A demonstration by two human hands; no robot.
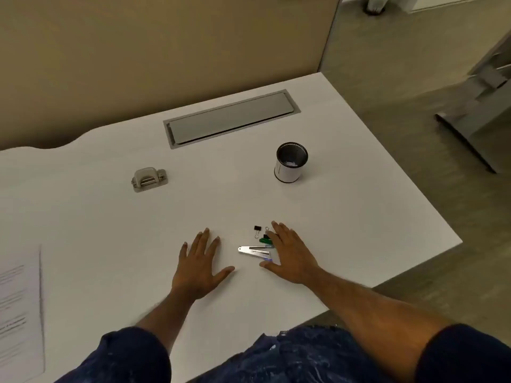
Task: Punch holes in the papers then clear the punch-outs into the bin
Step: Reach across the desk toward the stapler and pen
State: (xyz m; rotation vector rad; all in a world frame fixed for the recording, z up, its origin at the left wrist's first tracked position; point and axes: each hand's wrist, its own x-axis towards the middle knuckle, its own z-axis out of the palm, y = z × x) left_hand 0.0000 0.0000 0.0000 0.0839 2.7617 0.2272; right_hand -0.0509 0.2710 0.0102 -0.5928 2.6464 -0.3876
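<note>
Along the left edge of the white table [359, 205] lie printed white papers [19, 305] (likely floppy; lift by a corner). The grey metal hole punch [149, 180] sits farther back. The left hand [197, 268] and right hand [290, 254] rest flat, empty.

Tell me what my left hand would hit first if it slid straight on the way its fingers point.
Probably the grey cable hatch at the back. The left hand points between the hole punch and the bin, over bare desk; depth is unclear.
</note>
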